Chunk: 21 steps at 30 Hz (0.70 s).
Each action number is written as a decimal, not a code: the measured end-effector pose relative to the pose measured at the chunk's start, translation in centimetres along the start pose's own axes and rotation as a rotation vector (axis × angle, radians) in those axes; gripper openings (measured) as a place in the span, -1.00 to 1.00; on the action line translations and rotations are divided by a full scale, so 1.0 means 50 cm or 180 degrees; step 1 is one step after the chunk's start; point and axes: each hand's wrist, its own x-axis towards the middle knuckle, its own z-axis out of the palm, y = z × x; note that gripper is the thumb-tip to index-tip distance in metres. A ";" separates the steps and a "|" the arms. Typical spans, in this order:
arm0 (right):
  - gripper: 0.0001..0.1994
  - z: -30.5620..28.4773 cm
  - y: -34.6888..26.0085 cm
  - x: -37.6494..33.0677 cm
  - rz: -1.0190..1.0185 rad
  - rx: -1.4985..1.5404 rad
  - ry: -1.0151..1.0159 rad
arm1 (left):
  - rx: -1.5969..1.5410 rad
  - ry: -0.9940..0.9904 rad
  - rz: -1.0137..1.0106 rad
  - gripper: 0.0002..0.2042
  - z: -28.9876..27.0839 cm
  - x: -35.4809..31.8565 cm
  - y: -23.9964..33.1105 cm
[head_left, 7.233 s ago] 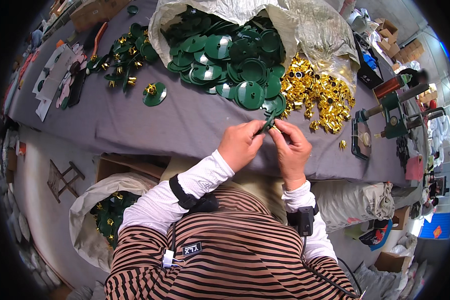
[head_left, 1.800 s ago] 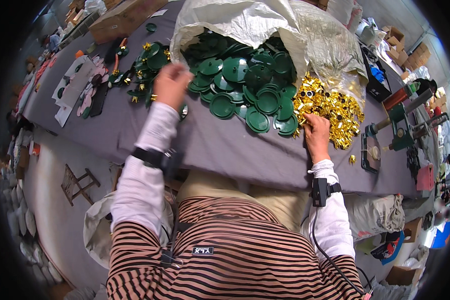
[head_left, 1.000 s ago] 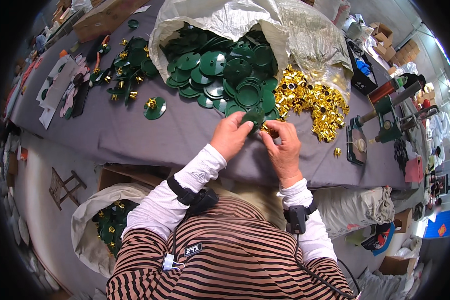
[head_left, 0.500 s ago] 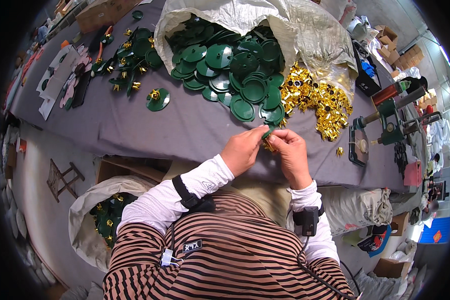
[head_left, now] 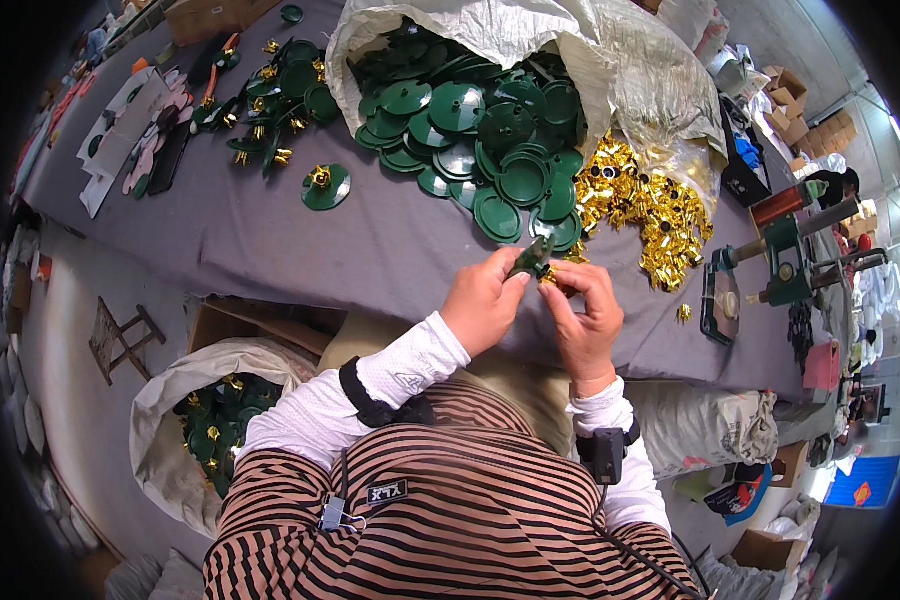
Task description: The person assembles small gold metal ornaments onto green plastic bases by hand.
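Both hands have come together since about two seconds ago, when the left was away over the pieces at left and the right was at the gold heap (head_left: 665, 225). Left hand (head_left: 485, 303) now has thumb and fingers clamped on one green disc (head_left: 532, 257), tilted nearly edge-on. Right hand (head_left: 587, 315) has thumb and forefinger pinched on a gold clip (head_left: 550, 275) at the disc's right side. Location: over the near part of the table (head_left: 210, 230), just in front of the green pile (head_left: 523, 180). Clip and disc meet or nearly so; cannot tell whether the clip is seated.

Progress, as judged: this one is mid-fitting. Done: a cluster (head_left: 295, 80) of discs bearing clips at upper left, with one clipped disc (head_left: 327, 187) lying apart, clip up. More green pieces with gold on them (head_left: 215, 440) sit in the floor sack (head_left: 160, 400). Left: the green pile spilling from the white sack (head_left: 490, 30), discs showing no clips, and the gold heap beside it. Both stocks remain large, so most seems undone. One stray clip (head_left: 684, 313) lies right of the hands.
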 end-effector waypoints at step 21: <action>-0.79 0.008 0.069 0.022 0.2081 0.1907 -0.0108 | -0.1674 0.0286 -0.1265 -0.74 -0.109 0.090 -0.024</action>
